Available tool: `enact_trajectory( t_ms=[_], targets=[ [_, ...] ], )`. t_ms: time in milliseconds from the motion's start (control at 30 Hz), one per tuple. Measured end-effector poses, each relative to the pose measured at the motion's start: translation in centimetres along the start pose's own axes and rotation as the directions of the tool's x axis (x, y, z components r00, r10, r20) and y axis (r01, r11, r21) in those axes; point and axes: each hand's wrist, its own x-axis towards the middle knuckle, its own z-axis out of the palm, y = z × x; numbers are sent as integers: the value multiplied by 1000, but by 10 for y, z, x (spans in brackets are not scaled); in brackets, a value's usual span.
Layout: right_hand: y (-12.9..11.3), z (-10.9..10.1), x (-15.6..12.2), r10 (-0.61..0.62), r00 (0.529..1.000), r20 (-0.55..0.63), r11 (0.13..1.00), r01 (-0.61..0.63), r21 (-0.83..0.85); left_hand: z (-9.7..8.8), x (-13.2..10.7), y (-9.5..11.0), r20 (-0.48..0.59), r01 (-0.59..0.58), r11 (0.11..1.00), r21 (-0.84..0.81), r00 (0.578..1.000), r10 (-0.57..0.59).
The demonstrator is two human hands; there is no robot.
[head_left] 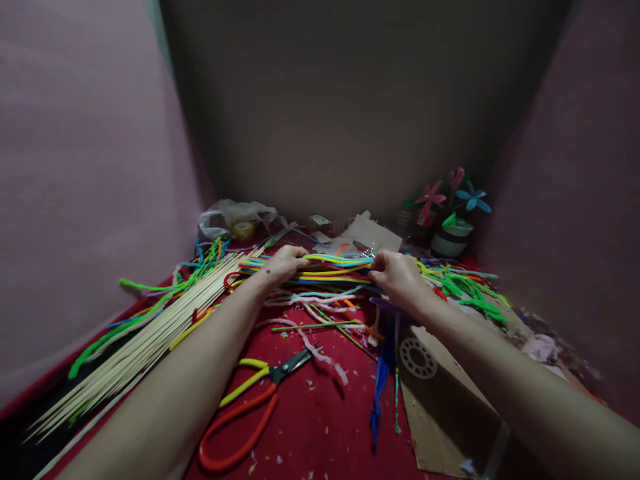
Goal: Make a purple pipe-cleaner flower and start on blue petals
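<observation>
A bundle of coloured pipe cleaners (pixel 333 270), mostly yellow, blue and red, stretches between my two hands. My left hand (pixel 290 263) is closed on the bundle, its fingertips at a yellow and light blue strand. Over the right part my right hand (pixel 397 277) has its thumb and fingers curled together against the strands; its fingertips are partly hidden. Loose pink and white pipe cleaners (pixel 320 300) lie just below the bundle. Nearer me, scissors (pixel 287 367) with one yellow and one red handle lie on the red cloth (pixel 320 413), blades apart.
Thin wooden sticks (pixel 165 333) lie under my left forearm. A cardboard piece (pixel 430 413) with a white perforated ring (pixel 418 358) is beneath my right arm. Green pipe cleaners (pixel 475 297) lie at right. Behind stand a flower pot (pixel 451 238), a plastic bag (pixel 235 213) and tape (pixel 243 231).
</observation>
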Motion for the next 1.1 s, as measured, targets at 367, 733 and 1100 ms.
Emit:
enact_trajectory(
  t_ms=[367, 733, 1100],
  targets=[
    [7, -1, 5, -141, 980, 143, 980, 159, -119, 1, -2, -3, 36, -5, 999, -44, 999, 6],
    [9, -4, 13, -110, 984, 138, 959, 141, -244, 7, -9, 7, 176, -345, 824, 449, 938, 297],
    [53, -39, 13, -39, 994, 103, 946, 70, -317, 12, -6, -1, 189, -333, 814, 477, 943, 275]
  ],
)
